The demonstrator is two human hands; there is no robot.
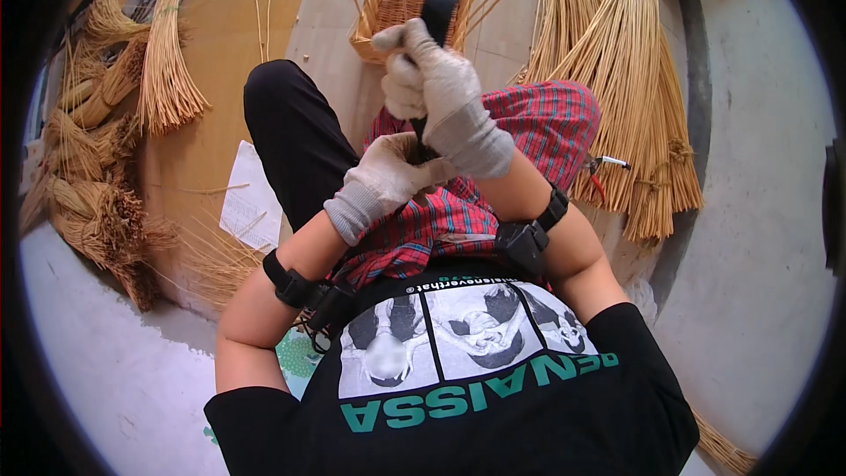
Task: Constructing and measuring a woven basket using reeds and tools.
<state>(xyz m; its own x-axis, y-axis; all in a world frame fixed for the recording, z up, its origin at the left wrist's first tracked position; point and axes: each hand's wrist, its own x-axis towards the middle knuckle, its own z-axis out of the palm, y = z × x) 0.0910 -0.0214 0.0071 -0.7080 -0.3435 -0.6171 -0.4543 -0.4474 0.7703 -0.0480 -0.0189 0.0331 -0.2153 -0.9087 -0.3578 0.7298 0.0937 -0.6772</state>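
In front of me, over my lap, a black strap-like piece [443, 7] stands up out of my right hand [441, 92]. That hand wears a whitish work glove, and its fingers are wrapped round the piece. Below it my gloved left hand [383, 172] closes round the lower part of the same black piece, thumb and fingers curled together. Most of the piece's lower end is hidden in the left glove. Just beyond my right hand a wicker basket [363, 46] sits on the floor, its long loose stakes fanning up and outward.
Bundles of long wicker rods [617, 62] lie at the far right, with red-handled pliers [597, 187] beside my knee. More bundles [167, 62] and tangled coils [97, 203] lie on the left. A white paper sheet [251, 203] is beside my left leg.
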